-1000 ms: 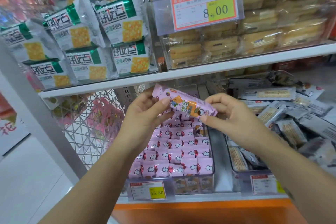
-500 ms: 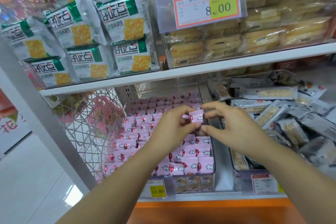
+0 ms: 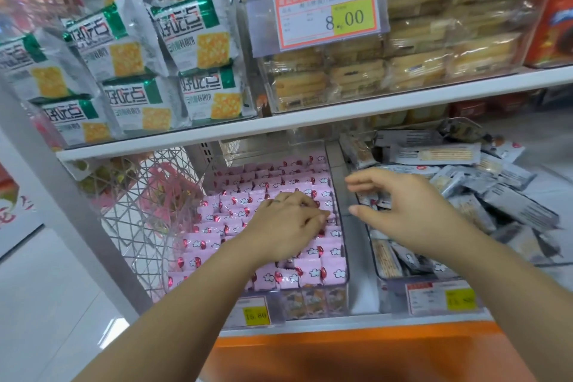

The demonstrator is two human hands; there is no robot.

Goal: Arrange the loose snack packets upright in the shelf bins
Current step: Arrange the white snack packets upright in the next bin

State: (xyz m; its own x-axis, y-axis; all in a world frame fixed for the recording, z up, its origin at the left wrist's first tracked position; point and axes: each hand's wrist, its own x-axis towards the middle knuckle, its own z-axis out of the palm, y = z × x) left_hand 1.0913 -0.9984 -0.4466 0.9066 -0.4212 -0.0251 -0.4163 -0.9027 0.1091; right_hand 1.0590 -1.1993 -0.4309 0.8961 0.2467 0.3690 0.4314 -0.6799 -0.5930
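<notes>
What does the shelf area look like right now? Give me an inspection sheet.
Surface: lower shelf, white, carrying two clear bins side by side.
Job's things: pink packets stand upright in rows in the left bin; grey packets lie in a loose heap in the right bin.
Clutter: nothing seen beyond that heap.
Hands: left hand rests on the pink packets with its fingers bent among them; whether it pinches one cannot be told. Right hand hovers open at the right bin's left edge, holding nothing.
Cables: nothing seen.
Surroundings: cracker bags and wrapped cakes on the upper shelf; price tag in front; wire basket to the left.
</notes>
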